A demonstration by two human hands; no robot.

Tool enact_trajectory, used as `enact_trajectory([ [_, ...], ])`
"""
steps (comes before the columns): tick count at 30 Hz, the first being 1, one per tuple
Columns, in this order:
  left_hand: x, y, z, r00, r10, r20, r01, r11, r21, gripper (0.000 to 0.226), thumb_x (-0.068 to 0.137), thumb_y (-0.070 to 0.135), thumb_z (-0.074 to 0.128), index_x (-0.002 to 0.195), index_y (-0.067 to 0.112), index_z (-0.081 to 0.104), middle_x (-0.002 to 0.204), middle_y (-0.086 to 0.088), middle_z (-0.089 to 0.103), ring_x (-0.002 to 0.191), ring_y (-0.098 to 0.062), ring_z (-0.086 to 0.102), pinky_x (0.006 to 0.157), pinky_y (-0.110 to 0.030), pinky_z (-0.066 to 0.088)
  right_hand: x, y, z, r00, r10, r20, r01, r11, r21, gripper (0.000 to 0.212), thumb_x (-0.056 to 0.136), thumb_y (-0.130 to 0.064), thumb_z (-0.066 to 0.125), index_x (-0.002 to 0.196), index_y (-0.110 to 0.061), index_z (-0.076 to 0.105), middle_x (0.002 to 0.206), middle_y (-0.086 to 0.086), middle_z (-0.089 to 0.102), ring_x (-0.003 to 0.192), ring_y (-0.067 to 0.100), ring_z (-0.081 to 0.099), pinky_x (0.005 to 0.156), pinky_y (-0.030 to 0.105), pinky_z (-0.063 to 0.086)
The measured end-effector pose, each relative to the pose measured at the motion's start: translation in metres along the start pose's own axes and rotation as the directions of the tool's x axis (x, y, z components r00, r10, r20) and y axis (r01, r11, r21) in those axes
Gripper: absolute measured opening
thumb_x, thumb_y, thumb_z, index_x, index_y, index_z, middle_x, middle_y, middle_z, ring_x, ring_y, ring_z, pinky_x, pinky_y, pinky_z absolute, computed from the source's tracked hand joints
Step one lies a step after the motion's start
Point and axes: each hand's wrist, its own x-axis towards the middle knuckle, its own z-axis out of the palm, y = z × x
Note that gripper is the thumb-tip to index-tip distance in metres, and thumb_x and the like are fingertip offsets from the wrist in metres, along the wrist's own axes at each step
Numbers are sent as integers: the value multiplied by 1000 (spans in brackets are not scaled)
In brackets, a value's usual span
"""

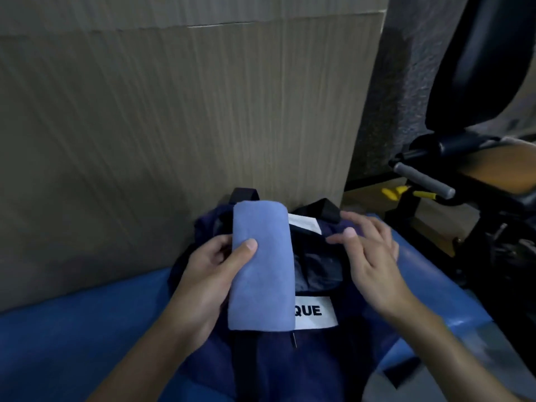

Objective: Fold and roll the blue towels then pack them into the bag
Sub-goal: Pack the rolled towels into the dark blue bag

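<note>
The rolled blue towel (262, 271) is up off the bench (72, 343), held lengthways over the open mouth of the navy bag (319, 361). Its far end reaches past the bag's back rim and its near end covers part of the white label (317, 311), where only "QUE" can be read.

The left hand (203, 282) grips the towel from its left side. The thumb (246, 248) lies flat across the towel's upper face and the other fingers are curled underneath, mostly hidden by the cloth.

The right hand (374, 256) holds nothing. Its fingers are stretched out and slightly spread over the right side of the bag's opening, just short of the towel's right edge, with the fingertips near a black strap (327, 208). Whether they press on the fabric I cannot tell.

The bag sits at the bench's far edge, against an upright sheet of cardboard (174, 111). Off the bench's right end stands a black machine (464, 175) with a grey handle (423, 181).
</note>
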Motion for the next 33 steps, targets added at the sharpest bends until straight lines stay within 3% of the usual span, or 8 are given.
enact_trajectory([
  [5,6,-16,22,993,-110,-38,114,983,144,38,79,37,70,105,9,69,98,-6,76,94,-25,72,88,-44,56,-2,26,10,988,-101,115,119,980,-160,71,95,-59,7,110,-33,71,146,-25,40,138,6,17,106,28,5],
  [10,22,-30,41,967,-227,-120,249,942,226,37,88,39,68,100,4,68,94,-13,75,90,-28,73,88,-48,57,13,27,9,987,-119,111,133,983,-128,74,95,-58,1,138,-26,53,149,-20,37,136,6,21,109,30,7],
  [13,40,-31,50,956,-264,-130,285,941,183,43,88,42,68,105,3,68,98,-14,75,91,-28,73,88,-50,57,23,23,8,990,-111,88,112,994,-6,70,96,-55,6,142,-23,48,149,-20,35,136,-1,23,112,29,7],
  [19,89,-26,78,935,-322,-148,328,945,15,29,88,30,71,102,4,69,92,-16,75,85,-32,73,78,-52,59,42,11,8,987,-155,33,151,984,98,65,97,-51,10,146,-22,41,152,-19,31,138,-8,18,116,32,7],
  [23,120,-30,84,936,-311,-166,327,942,82,37,88,34,71,110,6,65,99,-15,74,87,-33,72,75,-57,59,53,5,9,983,-183,20,179,976,125,64,97,-51,11,147,-22,40,152,-20,30,140,-6,18,118,38,8],
  [28,130,-44,79,944,-290,-159,319,925,206,43,78,32,79,109,5,65,98,-13,74,88,-30,71,83,-49,59,60,4,6,987,-160,-1,158,971,178,64,96,-52,10,145,-25,41,148,-23,32,140,-6,21,118,45,12],
  [30,138,-44,79,950,-255,-180,288,939,187,33,83,31,76,99,4,66,97,-14,73,86,-28,71,82,-42,59,61,3,6,988,-156,-1,154,970,186,64,96,-53,9,145,-25,41,148,-23,32,140,-6,21,118,46,12],
  [33,144,-39,82,960,-160,-232,210,954,212,31,88,31,70,73,7,58,84,-12,70,77,-24,66,67,-33,54,61,3,7,988,-155,5,151,968,200,65,96,-54,9,145,-26,40,149,-24,31,140,-7,20,118,45,13],
])
